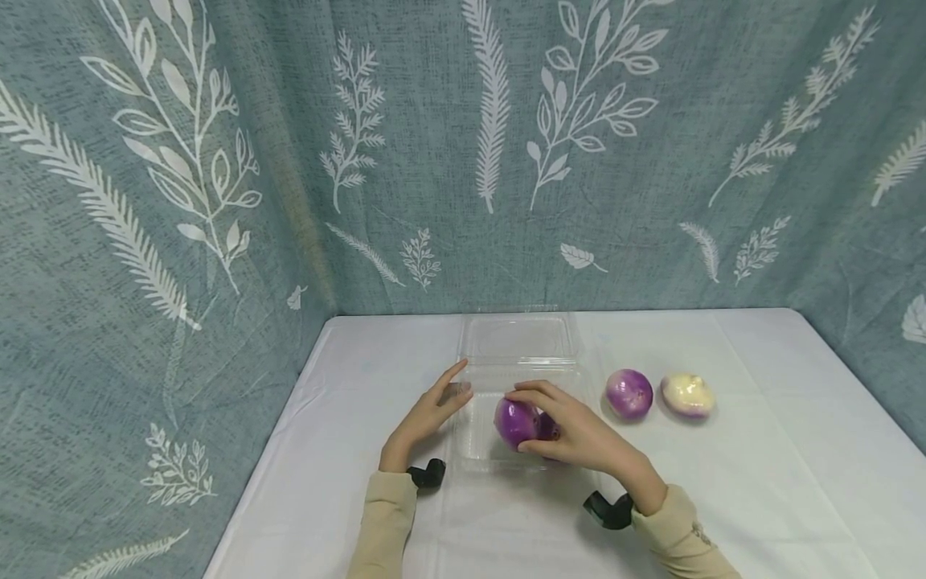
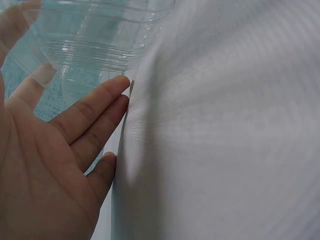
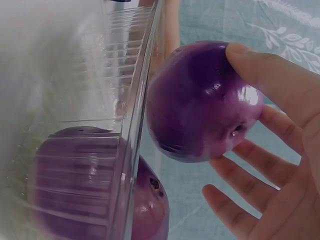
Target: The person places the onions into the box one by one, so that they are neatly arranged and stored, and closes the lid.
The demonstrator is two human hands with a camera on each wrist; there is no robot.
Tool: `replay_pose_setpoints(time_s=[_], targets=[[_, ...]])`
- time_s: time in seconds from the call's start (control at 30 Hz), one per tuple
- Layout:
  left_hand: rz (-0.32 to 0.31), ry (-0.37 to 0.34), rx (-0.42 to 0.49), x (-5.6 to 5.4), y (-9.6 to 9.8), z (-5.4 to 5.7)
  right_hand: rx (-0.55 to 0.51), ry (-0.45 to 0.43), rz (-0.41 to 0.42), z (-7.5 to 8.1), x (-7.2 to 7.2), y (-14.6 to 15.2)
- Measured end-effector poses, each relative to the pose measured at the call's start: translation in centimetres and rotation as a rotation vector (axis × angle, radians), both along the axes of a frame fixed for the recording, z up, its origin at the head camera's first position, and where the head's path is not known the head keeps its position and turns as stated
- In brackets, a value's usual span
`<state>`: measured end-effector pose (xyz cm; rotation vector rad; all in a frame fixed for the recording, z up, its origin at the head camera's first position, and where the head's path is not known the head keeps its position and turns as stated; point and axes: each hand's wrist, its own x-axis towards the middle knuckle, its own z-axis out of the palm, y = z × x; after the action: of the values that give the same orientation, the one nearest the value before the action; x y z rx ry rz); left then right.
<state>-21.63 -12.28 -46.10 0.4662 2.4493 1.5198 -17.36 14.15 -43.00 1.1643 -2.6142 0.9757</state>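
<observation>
My right hand [image 1: 579, 430] holds a purple turnip [image 1: 515, 422] between thumb and fingers, over the clear plastic clamshell box [image 1: 473, 450]. In the right wrist view the held turnip [image 3: 200, 105] stands above the box's rim [image 3: 135, 110]. A second purple turnip [image 3: 75, 185] sits inside the box, seen through its ribbed wall and partly hidden by my right hand in the head view. My left hand [image 1: 425, 420] rests at the box's left side, fingers extended. In the left wrist view its fingertips [image 2: 120, 82] lie close beside the clear plastic.
Right of the box, two more turnips lie on the white cloth-covered table [image 1: 760, 482]: a purple one [image 1: 628, 395] and a mostly cream one [image 1: 688, 395]. The box's lid [image 1: 517, 338] is folded back toward the teal leaf-patterned curtain [image 1: 448, 161], which surrounds the table's back and sides.
</observation>
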Motion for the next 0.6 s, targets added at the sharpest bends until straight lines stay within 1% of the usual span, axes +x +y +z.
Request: replay_pose_setpoints(time_s=[0.13,0.37,0.6], targets=[[0.002,-0.001,-0.004,0.01,-0.02,0.05,0.012,0.011,-0.001,-0.05,0.01,-0.11],[0.007,0.005,-0.007,0.02,0.07,0.16,0.036,0.063,-0.015,-0.36,-0.14,-0.38],[0.003,-0.008,0.007,0.07,0.07,0.11,0.063,0.068,-0.019,-0.75,-0.14,-0.7]])
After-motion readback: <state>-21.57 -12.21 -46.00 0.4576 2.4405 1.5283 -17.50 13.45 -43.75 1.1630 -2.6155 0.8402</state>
